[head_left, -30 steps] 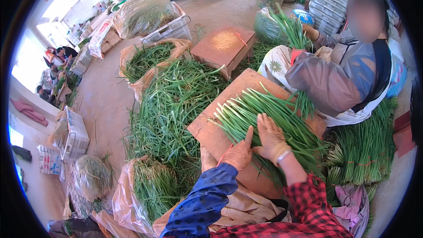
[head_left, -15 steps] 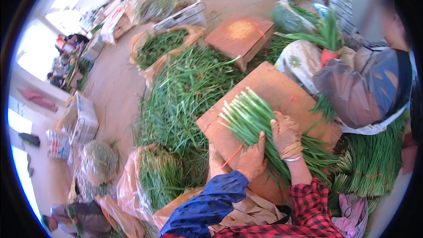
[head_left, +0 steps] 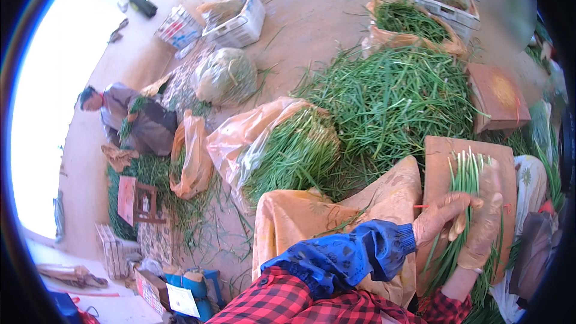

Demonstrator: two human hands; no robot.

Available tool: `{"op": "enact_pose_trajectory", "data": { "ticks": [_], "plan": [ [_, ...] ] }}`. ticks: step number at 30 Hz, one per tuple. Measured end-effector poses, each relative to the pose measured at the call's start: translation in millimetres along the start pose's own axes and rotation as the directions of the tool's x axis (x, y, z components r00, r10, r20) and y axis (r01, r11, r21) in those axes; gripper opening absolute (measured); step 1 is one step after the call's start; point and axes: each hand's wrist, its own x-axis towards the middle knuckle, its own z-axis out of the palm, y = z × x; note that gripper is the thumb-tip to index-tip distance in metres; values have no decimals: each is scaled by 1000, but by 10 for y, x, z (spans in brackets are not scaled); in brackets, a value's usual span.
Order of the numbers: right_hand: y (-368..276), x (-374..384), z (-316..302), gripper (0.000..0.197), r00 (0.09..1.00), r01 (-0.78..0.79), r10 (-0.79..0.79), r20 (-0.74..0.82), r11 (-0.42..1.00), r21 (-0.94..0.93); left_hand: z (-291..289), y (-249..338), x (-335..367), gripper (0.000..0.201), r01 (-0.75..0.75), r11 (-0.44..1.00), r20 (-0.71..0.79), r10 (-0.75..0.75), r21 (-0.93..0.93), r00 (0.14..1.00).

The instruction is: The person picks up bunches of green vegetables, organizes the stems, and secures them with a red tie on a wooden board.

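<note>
A bunch of garlic chives [head_left: 465, 171], pale cut ends pointing away from me, lies on a brown board [head_left: 440, 159] at the right. My left hand [head_left: 441, 219], in a stained, thin glove, reaches across the bunch with its fingers curled over the stalks. Against the bunch's right side is my right hand [head_left: 483, 231], also gloved; its fingers are smeared by motion. A red tie [head_left: 421, 206] shows on the board left of my left hand, and red also shows at the board's right side. The stretch between is hidden by hands and stalks.
A large heap of loose chives [head_left: 396, 102] lies beyond the board. Left of it stands an open bag of chives [head_left: 294, 150]. A brown stool [head_left: 498, 93] is at the far right. Another person [head_left: 138, 114] sits at the left, near white crates [head_left: 240, 24]. Someone's leg shows beside the board.
The view has swung left, so the board and bunch now appear farther right. My left hand has moved onto the bunch from its near left side; my right hand stays against it, now blurred.
</note>
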Motion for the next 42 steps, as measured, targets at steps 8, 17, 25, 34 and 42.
{"op": "enact_pose_trajectory", "data": {
  "ticks": [8, 17, 25, 34, 42],
  "plan": [
    [181, -658, 1680, 47, 620, -633, 446, 646, 771, 75, -1165, 779, -973, 27, -335, 941, -451, 282, -40, 847],
    [2399, -406, 2007, 37, 249, -877, 787, 565, 431, -214, -3059, 527, -3160, 39, 187, 962, -929, 125, 200, 350],
    [3246, -189, 2515, 31, 246, -965, 912, 329, 262, -7, -3904, 558, -1845, 101, 738, 105, -708, 398, 667, 583],
    [3476, 54, 3019, 41, 305, -929, 878, 368, 360, -90, -4520, 489, -548, 112, 854, -121, -760, 406, 506, 508],
    [3457, 78, 3091, 34, 334, -842, 836, 435, 472, -261, -4738, 742, -1066, 102, 661, 194, -644, 533, 725, 549]
  ]
}}
